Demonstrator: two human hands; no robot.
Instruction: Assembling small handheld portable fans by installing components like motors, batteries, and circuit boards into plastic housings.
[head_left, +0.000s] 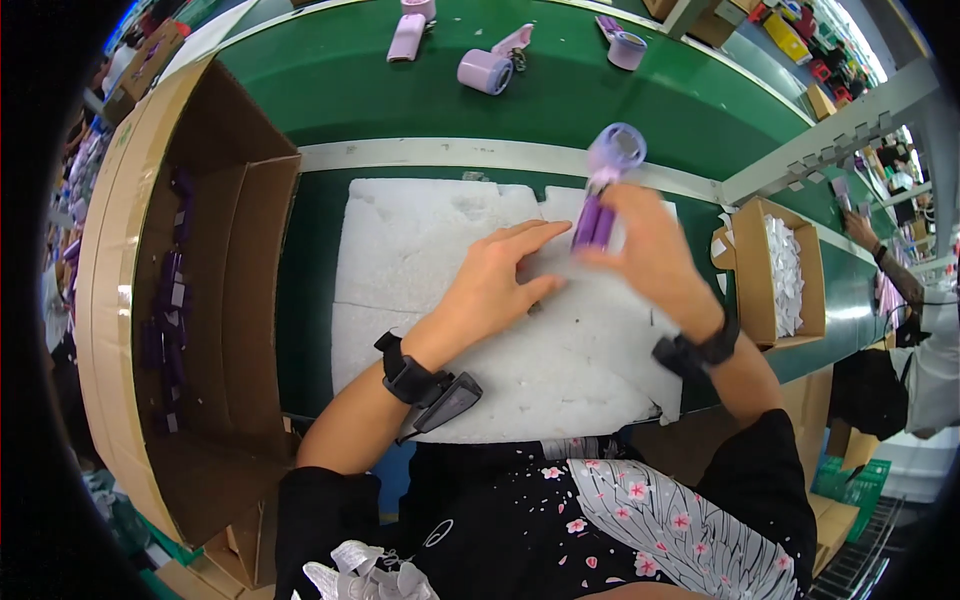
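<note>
My right hand [645, 245] is closed around the handle of a light purple handheld device [616, 148] with a round, ring-like head, perhaps a small hair dryer or fan. Its head points away from me, and motion smears it a little. The darker purple handle [592, 222] shows two rounded bars side by side. Just left of it, my left hand [500, 275] is held over the white foam sheet [430, 225], thumb and fingers apart and nothing in them.
A tall cardboard box [235, 430] on the left holds several dark purple parts [172, 300]. Small white pieces [785, 270] fill a carton [757, 275] at right. Beyond a pale rail [430, 152], several purple devices [485, 72] lie on the green belt [330, 85]. A co-worker's arm [895, 265] shows far right.
</note>
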